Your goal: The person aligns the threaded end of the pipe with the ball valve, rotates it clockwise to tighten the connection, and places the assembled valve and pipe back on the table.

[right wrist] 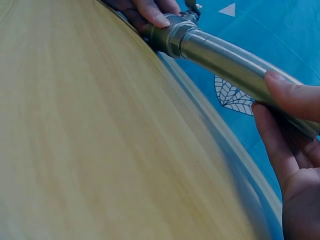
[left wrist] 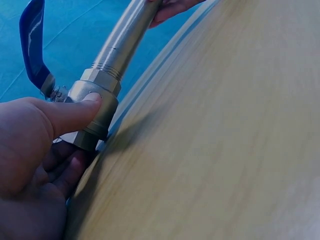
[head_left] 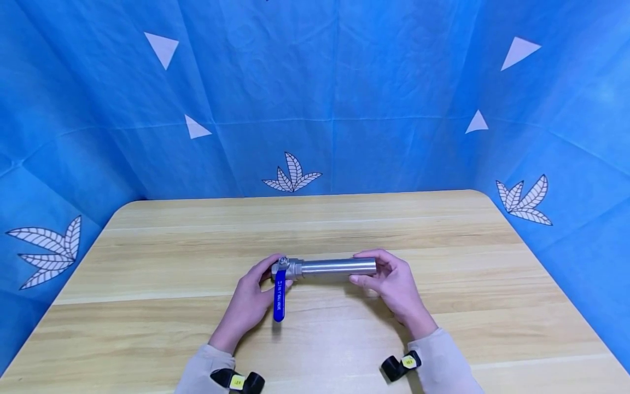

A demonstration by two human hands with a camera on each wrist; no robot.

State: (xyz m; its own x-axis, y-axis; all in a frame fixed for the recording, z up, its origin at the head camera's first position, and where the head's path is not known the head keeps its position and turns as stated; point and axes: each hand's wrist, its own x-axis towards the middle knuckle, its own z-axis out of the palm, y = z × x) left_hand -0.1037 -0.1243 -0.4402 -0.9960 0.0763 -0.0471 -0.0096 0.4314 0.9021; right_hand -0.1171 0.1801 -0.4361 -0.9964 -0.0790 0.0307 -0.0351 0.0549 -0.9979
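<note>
A steel ball valve (head_left: 294, 268) with a blue lever handle (head_left: 279, 295) is joined to a straight metal pipe (head_left: 339, 266). My left hand (head_left: 250, 303) grips the valve body at its left end; in the left wrist view the thumb presses on the valve (left wrist: 95, 102) and the fingers curl beneath. Over at the pipe's far right end, my right hand (head_left: 394, 284) holds the pipe (right wrist: 235, 65) between thumb and fingers. A few thread turns show where pipe meets valve. The lever points toward me in the head view. Valve and pipe lie level, left to right.
Beneath the hands is a light wooden table (head_left: 197, 235) with rounded far corners. A blue cloth backdrop (head_left: 394, 82) with white triangles and leaf prints surrounds its back and sides. Each sleeved wrist bears a small black camera (head_left: 394, 368).
</note>
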